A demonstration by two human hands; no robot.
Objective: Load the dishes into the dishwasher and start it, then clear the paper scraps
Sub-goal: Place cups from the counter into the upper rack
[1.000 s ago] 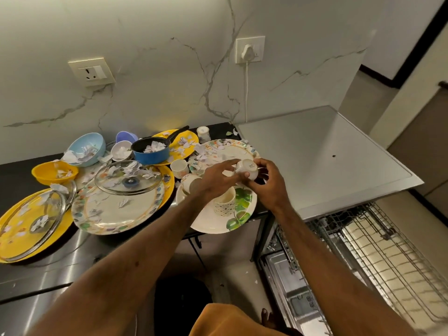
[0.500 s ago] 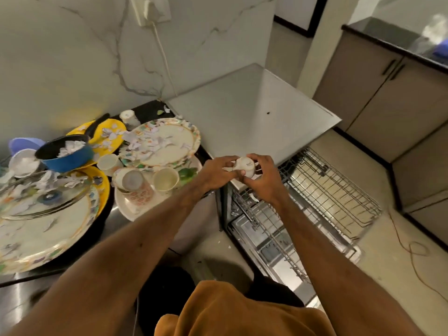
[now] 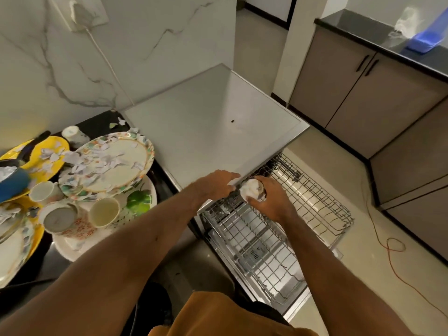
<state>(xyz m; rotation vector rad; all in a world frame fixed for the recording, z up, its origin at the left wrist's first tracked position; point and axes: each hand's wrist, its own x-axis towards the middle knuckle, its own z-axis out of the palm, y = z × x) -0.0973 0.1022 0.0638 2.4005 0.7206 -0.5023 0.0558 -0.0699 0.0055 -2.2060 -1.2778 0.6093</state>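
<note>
- Yellow plates (image 3: 52, 151) sit at the far left on a dark counter, with a blue pan (image 3: 13, 184) beside them.
- Torn paper scraps (image 3: 97, 161) cover a floral plate (image 3: 148, 145) stacked on other dishes.
- Nearer, a white plate with a green leaf (image 3: 139, 201) carries a cream cup (image 3: 104, 212) standing upright and a patterned cup (image 3: 59, 218) lying on its side.
- Left hand (image 3: 214, 184) is at the front edge of the steel dishwasher top (image 3: 213, 122), fingers curled, just beside a small cup. Whether it holds anything cannot be told.
- Small white cup (image 3: 252, 190) is base up, above the far left corner of the dishwasher's pulled-out wire rack (image 3: 315, 202), just below the steel top's edge.
- Right hand (image 3: 271, 202) grasps this cup, fingers wrapped round its side.
- Below the rack, the open dishwasher's lower basket (image 3: 266, 258) shows through the wires.
- Grey cabinets (image 3: 363, 93) line the right wall, and an orange cable (image 3: 392, 248) loops across the pale floor.
</note>
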